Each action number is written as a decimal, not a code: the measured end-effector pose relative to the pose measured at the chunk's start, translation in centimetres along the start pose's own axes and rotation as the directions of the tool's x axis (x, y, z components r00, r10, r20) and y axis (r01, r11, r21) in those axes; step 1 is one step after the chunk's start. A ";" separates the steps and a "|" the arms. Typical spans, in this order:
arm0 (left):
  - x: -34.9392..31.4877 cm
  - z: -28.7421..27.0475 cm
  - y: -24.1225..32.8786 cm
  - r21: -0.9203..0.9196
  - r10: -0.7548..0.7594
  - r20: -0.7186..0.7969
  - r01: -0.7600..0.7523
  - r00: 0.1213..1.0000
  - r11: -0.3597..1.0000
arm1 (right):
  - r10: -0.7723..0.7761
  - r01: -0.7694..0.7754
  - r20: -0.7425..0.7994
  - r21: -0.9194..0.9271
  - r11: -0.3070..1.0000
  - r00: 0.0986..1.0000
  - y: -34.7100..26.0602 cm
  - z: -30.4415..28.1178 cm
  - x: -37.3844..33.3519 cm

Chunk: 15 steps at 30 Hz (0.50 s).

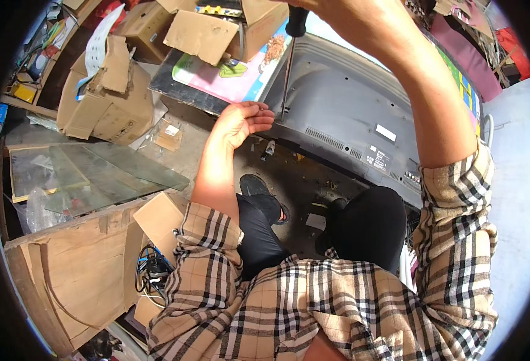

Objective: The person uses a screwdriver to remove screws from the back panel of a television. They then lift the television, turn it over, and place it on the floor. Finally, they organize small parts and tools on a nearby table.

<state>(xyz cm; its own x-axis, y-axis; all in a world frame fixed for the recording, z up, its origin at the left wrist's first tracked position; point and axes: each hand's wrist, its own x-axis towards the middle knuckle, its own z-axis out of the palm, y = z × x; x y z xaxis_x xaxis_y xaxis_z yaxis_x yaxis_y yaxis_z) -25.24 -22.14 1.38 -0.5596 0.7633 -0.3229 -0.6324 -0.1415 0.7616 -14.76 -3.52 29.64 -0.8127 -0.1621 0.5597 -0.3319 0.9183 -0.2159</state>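
Note:
A flat-screen television [337,84] lies face down on a table, its dark grey back turned up. My right hand [343,15], partly cut off by the top edge, is closed on a screwdriver [297,23] with a black handle. The long shaft points down to the television's near left corner. Beside the tip is my left hand [244,123], its fingers curled and thumb pressed against them. Whether something small is pinched there cannot be made out.
Cardboard boxes [111,105] stand at the far left and behind the table. Glass sheets [96,174] lie left, above a wooden panel [78,277]. A small box with black cables [155,265] is by my left elbow. Scraps litter the floor [187,129].

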 end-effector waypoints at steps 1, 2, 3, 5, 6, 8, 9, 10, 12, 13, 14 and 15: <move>0.0 0.0 -0.1 -0.018 0.000 0.019 0.001 1.000 1.000 | -0.060 0.058 0.011 0.127 0.990 0.998 0.3 0.3 -0.2; 0.1 0.1 -0.2 -0.022 -0.001 0.012 0.001 1.000 1.000 | -0.120 0.112 0.015 0.253 0.961 0.993 0.5 0.4 -0.4; 0.3 0.2 -0.2 -0.025 -0.001 0.005 0.001 1.000 1.000 | -0.052 0.033 0.061 0.273 0.961 0.997 0.7 0.3 -0.4; 0.2 0.1 -0.2 0.002 0.010 -0.017 -0.010 1.000 1.000 | 0.084 -0.128 0.153 0.305 0.944 0.985 0.6 -0.1 -0.1; 0.1 0.0 -0.2 0.031 0.023 -0.028 -0.022 0.999 0.999 | 0.082 -0.101 0.089 0.246 0.964 0.993 1.0 0.2 -0.2; -0.1 0.1 -0.1 0.114 0.036 -0.073 -0.028 0.997 0.993 | 0.001 0.014 -0.096 0.149 0.989 0.995 0.3 1.1 -0.3; -0.1 0.2 -0.1 0.167 0.038 -0.112 -0.019 0.993 0.986 | 0.102 -0.099 -0.019 0.120 0.988 0.995 -0.1 0.6 -0.5; -0.2 0.2 -0.1 0.216 0.042 -0.151 -0.008 0.988 0.976 | 0.067 -0.066 -0.003 0.122 0.990 0.998 0.0 0.6 -0.5; 0.1 0.2 -0.1 0.259 0.068 -0.170 -0.022 0.983 0.966 | -0.004 0.001 0.027 0.130 0.992 1.000 0.3 0.7 -0.5; 0.2 0.1 -0.2 0.282 0.080 -0.181 -0.027 0.980 0.959 | -0.049 0.008 0.098 0.387 0.922 0.994 0.8 0.6 -0.6; 0.3 -0.1 -0.3 0.283 0.089 -0.194 -0.031 0.977 0.959 | -0.081 0.021 0.107 0.469 0.883 0.991 1.2 0.7 -0.7; 0.5 -0.2 -0.5 0.284 0.097 -0.207 -0.036 0.973 0.958 | -0.112 0.029 0.118 0.550 0.835 0.987 1.4 0.8 -0.7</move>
<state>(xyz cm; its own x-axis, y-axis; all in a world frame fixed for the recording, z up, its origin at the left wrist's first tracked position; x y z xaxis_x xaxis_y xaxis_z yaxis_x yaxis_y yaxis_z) -25.30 -21.83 0.74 -0.7173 0.5987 -0.3564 -0.4341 0.0162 0.9007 -15.02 -2.35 28.31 -0.8209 -0.3054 0.4825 -0.5643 0.5631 -0.6037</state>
